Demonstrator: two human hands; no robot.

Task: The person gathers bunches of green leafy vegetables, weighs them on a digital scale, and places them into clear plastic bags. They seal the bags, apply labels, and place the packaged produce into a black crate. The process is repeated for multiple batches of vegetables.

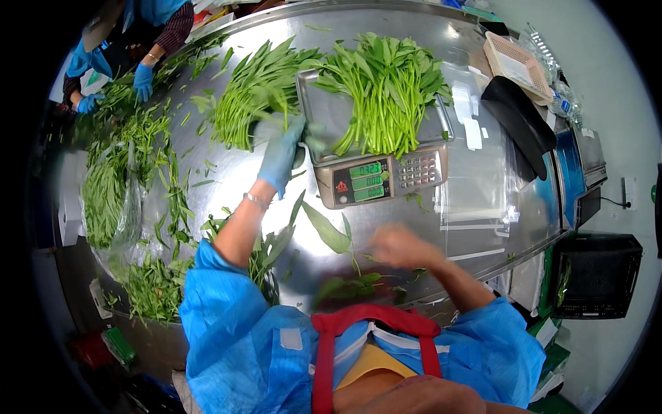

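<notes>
My left hand (pixel 281 155), in a blue glove, is closed on a blurred leafy sprig (pixel 281 110) beside the left rim of the steel weighing tray (pixel 310 103). A bunch of long-stemmed greens (pixel 383 96) lies on that tray, above the scale's keypad and green display (pixel 372 183). Another bunch (pixel 241 107) lies left of the scale. My bare right hand (pixel 396 245) is below the scale, blurred, near loose leaves (pixel 329 231), its fingers unclear.
A co-worker's gloved hands (pixel 143 81) are in greens at upper left. Bagged greens (pixel 107 193) lie left on the steel table (pixel 207 179). Clear plastic sheets (pixel 476 200), a black curved object (pixel 517 124), a basket (pixel 517 62) and a dark monitor (pixel 593 276) are at right.
</notes>
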